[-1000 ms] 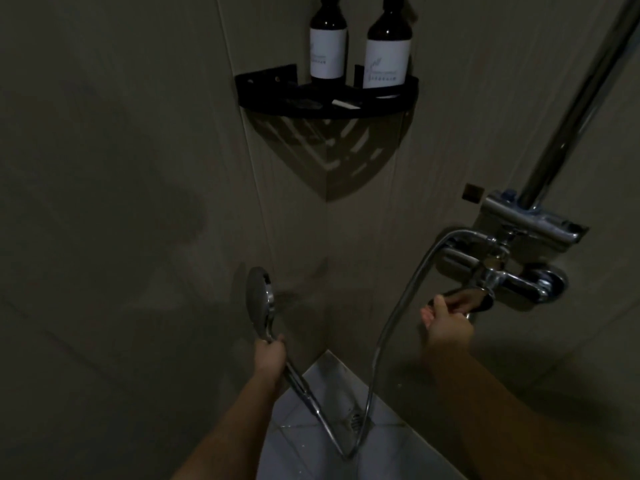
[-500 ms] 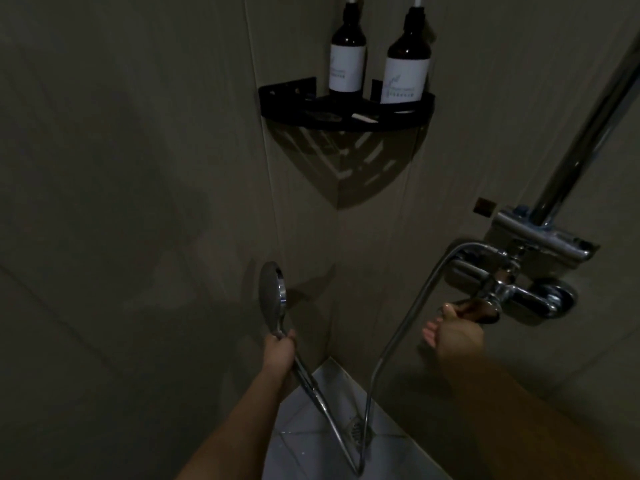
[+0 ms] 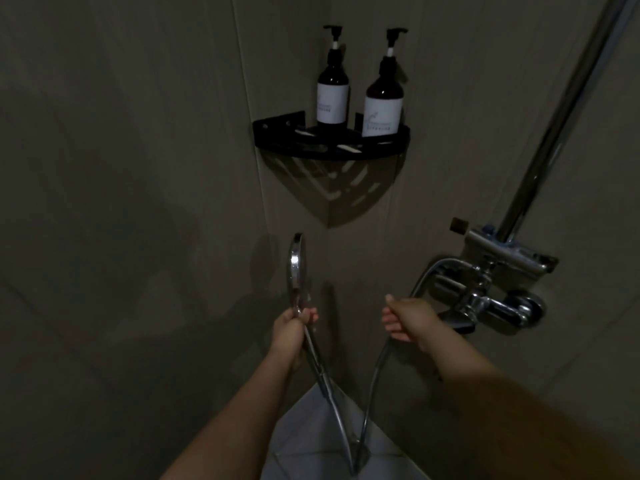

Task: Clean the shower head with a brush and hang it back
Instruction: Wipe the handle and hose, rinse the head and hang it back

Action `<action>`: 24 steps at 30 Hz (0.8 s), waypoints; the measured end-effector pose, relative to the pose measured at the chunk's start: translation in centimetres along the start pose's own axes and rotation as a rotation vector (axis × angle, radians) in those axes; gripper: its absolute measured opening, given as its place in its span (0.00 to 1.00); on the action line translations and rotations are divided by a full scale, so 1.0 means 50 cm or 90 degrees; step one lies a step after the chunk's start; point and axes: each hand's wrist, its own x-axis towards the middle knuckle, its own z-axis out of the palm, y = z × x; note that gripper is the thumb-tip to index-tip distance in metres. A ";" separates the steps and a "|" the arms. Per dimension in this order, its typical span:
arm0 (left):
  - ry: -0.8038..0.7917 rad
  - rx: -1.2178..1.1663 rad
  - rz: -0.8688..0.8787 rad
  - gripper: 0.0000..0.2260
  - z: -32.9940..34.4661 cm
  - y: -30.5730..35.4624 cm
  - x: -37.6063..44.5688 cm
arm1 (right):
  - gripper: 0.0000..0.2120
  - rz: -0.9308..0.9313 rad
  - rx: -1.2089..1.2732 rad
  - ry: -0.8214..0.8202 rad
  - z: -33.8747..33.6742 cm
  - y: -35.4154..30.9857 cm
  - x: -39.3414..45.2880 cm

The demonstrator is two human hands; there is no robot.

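Chrome round shower head (image 3: 297,268) stands upright, edge-on to the camera, its handle gripped in the left hand (image 3: 292,329). The right hand (image 3: 405,320), fingers curled, appears to hold the flexible metal hose (image 3: 375,370) near the chrome wall mixer tap (image 3: 485,296). No brush visible. Step: preparation. Next: fetch a brush, keeping the head steady.
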 end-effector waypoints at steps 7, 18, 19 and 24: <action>-0.260 -0.070 -0.049 0.14 0.070 0.073 -0.076 | 0.15 -0.189 0.027 -0.139 0.061 -0.083 -0.066; -0.377 0.038 0.009 0.12 0.193 0.168 -0.200 | 0.07 -0.281 0.285 -0.109 -0.054 -0.150 -0.185; -0.378 0.031 0.014 0.12 0.205 0.173 -0.209 | 0.07 -0.290 0.279 -0.098 -0.066 -0.155 -0.193; -0.315 0.126 0.118 0.11 0.266 0.203 -0.243 | 0.08 -0.355 0.286 -0.058 -0.131 -0.188 -0.238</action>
